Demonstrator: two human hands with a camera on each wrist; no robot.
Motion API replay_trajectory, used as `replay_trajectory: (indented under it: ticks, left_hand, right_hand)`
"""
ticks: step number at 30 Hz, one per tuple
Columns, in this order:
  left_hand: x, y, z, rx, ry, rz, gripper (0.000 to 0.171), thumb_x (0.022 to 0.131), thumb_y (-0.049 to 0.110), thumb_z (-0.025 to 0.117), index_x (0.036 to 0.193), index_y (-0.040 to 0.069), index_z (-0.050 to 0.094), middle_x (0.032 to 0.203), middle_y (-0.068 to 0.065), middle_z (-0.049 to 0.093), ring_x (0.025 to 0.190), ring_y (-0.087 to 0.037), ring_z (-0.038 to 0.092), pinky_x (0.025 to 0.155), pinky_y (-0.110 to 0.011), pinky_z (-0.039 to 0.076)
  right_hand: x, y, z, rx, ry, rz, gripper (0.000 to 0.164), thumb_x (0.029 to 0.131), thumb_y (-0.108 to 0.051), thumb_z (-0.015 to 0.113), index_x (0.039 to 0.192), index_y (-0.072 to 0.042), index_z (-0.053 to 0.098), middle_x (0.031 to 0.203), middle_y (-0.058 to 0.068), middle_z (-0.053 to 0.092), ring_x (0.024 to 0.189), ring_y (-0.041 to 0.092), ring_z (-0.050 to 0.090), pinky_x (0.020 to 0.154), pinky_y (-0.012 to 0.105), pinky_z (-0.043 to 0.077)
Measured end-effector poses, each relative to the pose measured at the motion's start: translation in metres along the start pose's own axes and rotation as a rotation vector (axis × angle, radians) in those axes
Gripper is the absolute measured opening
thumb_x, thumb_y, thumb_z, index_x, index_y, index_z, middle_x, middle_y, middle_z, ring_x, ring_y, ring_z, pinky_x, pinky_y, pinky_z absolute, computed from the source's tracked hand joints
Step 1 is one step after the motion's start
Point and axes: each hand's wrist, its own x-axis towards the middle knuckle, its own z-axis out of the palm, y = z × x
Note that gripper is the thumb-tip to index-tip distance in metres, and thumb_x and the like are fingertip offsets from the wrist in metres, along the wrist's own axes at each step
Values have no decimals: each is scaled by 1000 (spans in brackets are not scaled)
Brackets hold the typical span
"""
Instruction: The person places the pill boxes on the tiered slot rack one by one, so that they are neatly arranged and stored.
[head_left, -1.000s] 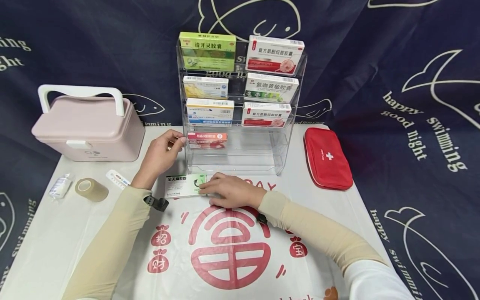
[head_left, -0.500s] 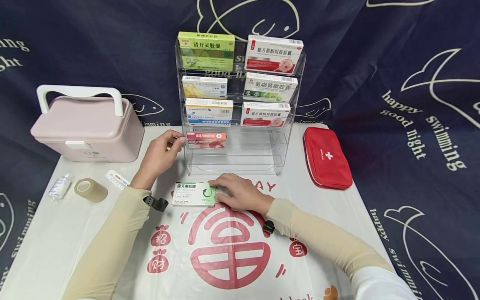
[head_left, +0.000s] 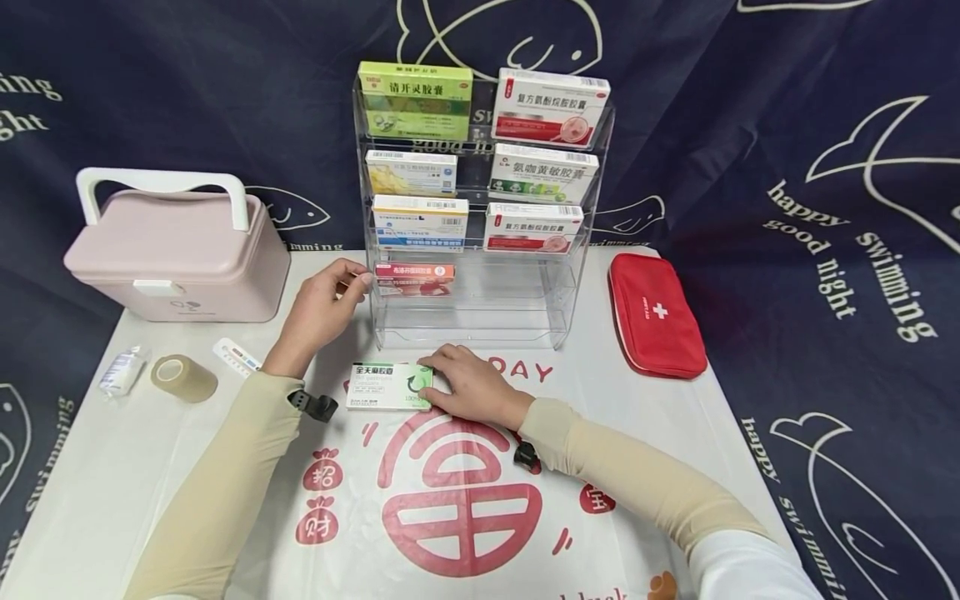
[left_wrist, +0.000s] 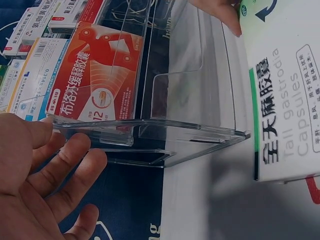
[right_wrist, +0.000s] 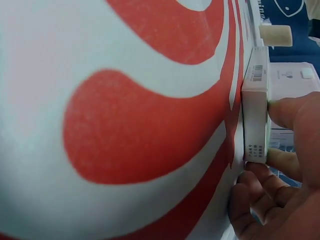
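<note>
A white-and-green box of capsules [head_left: 384, 387] lies flat on the table in front of the clear rack [head_left: 510, 321]. My right hand [head_left: 476, 387] grips its right end; in the right wrist view the thumb is on its top face and other fingers curl round the far corner. The white end panel faces that camera. My left hand [head_left: 322, 308] touches the rack's left side beside the red capsule box [head_left: 415, 281]. In the left wrist view its fingers [left_wrist: 75, 177] are loosely bent and spread, the tips at the clear side panel.
Medicine boxes, including a green one [head_left: 417, 104], fill the rack's upper tiers. At left stand a pink case [head_left: 180, 258] with a white handle, a tan bandage roll [head_left: 183, 377], a wrapped item [head_left: 123, 372] and a thermometer-like strip [head_left: 236, 357]. A red first-aid pouch [head_left: 656, 317] lies right.
Over the past second the white-and-green box has come toward me and slightly right with my right hand, away from the rack. The left hand stays at the rack's side.
</note>
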Motion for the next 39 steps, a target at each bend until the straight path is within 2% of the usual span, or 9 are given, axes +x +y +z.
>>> replay_trajectory:
  ticks: [5,14,21,27,33,39]
  left_hand:
    - [1,1,0,-4,1,7,31,106,34,57,116,6,65,95,-10,71,83,-28,66,79,-44,45]
    - [1,0,0,-2,-11,2,32,106,35,56,117,6,65,96,-10,71,83,-27,65,78,-43,45]
    - [0,0,1,-4,-12,3,32,106,34,57,118,6,64,96,-10,70,83,-27,64,78,-42,45]
    - [0,0,1,-2,-13,3,34,106,36,56,118,5,64,96,-10,71,84,-26,64,78,-42,44]
    - [-1,0,0,-7,-14,5,33,106,35,57,118,5,64,96,-10,70,84,-27,65,78,-42,45]
    - [-1,0,0,-6,-15,4,33,106,35,57,118,5,64,97,-10,71,85,-27,65,79,-43,45]
  right_hand:
    - [-2,1,-1,81,49,4,39,98,-39,68,131,-20,63,126,-6,60,112,9,56,96,30,46]
    - [-10,2,-2,277,156,-40,33,95,-28,73,125,-20,62,114,-9,61,93,12,62,79,29,51]
    - [-13,6,-5,246,256,-127,31,94,-17,74,121,-20,60,110,-10,57,84,14,62,69,23,50]
    - [-15,8,-4,227,270,-182,29,94,-20,75,119,-20,61,109,-8,58,82,16,61,68,26,50]
    - [-16,7,-5,231,277,-221,24,95,-18,73,117,-21,63,109,-11,59,79,12,59,67,30,52]
    - [-15,11,-5,189,308,-254,22,96,-15,73,116,-19,64,114,-10,61,83,15,61,74,24,49]
